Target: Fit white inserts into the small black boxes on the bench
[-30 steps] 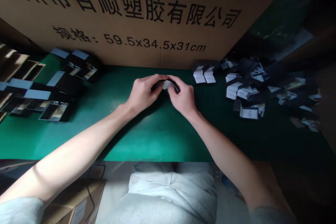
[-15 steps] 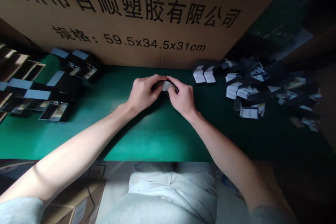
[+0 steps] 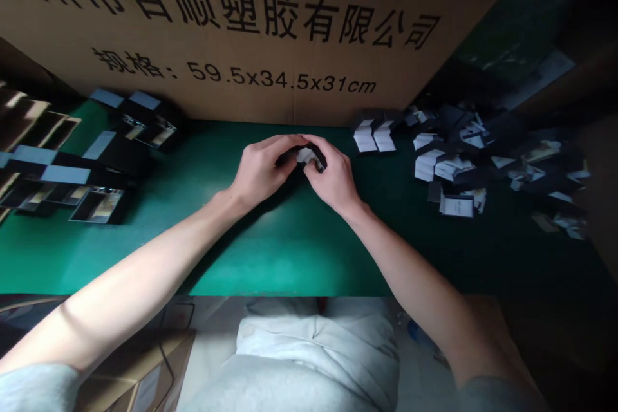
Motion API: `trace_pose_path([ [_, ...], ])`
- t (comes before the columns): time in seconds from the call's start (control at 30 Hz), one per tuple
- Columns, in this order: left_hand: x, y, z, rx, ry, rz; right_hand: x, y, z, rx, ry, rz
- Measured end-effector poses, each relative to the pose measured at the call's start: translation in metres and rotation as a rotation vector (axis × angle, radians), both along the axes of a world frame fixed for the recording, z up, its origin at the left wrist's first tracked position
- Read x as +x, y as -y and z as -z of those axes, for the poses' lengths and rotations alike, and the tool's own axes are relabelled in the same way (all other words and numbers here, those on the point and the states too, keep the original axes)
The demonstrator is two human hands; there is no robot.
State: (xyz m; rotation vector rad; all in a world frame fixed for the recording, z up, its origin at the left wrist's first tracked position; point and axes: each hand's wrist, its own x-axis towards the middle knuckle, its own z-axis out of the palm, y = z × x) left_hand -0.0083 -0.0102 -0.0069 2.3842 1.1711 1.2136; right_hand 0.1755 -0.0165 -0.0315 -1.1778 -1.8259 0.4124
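Over the table, hands cup a probable box.

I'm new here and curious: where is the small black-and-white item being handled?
The small black-and-white item is near the middle of the head view, held between the left hand and the right hand, in front of the printed cardboard box.

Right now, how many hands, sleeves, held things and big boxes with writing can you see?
Left hand and right hand: 2
Left sleeve and right sleeve: 2
Held thing: 1
Big box with writing: 1
Total: 6
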Motion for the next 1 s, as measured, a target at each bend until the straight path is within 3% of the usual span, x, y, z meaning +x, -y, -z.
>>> trace_pose_path([
  [1.0, -0.0004, 0.0049, 0.0012, -0.011, -0.044, -0.013, -0.0013, 0.0065, -0.0073, -0.066, -0.058, 0.042],
])
